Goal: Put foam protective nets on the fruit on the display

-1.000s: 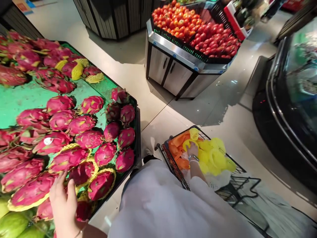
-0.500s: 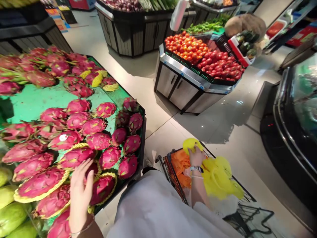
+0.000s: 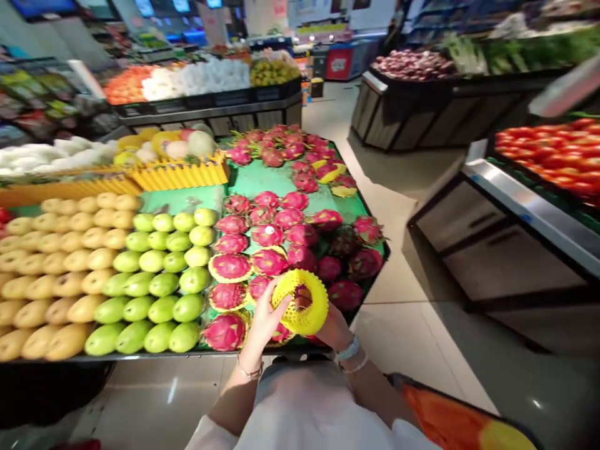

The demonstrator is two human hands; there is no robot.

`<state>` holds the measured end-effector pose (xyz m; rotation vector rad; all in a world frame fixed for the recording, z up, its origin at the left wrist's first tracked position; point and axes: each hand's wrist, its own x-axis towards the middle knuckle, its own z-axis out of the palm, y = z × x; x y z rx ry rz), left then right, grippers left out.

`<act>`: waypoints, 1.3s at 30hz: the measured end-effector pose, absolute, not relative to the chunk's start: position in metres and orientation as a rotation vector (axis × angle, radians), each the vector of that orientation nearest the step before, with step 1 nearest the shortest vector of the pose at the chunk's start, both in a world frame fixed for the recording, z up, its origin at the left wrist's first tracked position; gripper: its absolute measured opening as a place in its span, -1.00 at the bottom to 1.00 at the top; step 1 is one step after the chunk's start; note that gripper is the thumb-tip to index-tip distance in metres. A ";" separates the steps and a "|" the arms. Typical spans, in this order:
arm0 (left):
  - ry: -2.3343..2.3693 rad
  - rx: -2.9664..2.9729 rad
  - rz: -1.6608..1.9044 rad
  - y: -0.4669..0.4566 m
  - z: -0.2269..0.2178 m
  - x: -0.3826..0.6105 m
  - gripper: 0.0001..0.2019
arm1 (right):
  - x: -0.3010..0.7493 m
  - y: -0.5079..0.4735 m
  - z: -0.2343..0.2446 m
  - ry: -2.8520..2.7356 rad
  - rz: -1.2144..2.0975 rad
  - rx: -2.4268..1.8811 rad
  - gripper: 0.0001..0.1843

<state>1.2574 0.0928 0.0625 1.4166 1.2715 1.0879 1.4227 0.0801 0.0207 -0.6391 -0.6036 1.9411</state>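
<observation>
A bright yellow foam fruit net, ring-shaped with an opening in its middle, is held up in front of me between both hands. My left hand is closed on its left edge, the thumb lying across the front. My right hand grips it from the right, its fingers mostly hidden behind the net. Something dark reddish shows through the opening; whether it is inside or behind, I cannot tell. Below and behind lie rows of pink dragon fruit, several wrapped in yellow nets, such as this netted dragon fruit.
Left of the dragon fruit lie green mangoes and yellow mangoes in rows. A cart with orange and yellow items stands at my lower right. The tomato stand is to the right, across tiled floor.
My view has swung left. The right hand has brought the yellow net from above the cart to the dragon fruit display. My left hand has left the dragon fruit and now holds the net too.
</observation>
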 end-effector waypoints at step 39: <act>0.582 0.166 1.572 0.056 0.022 1.092 -0.50 | 1.258 0.260 0.080 -2.515 0.489 -0.937 -0.56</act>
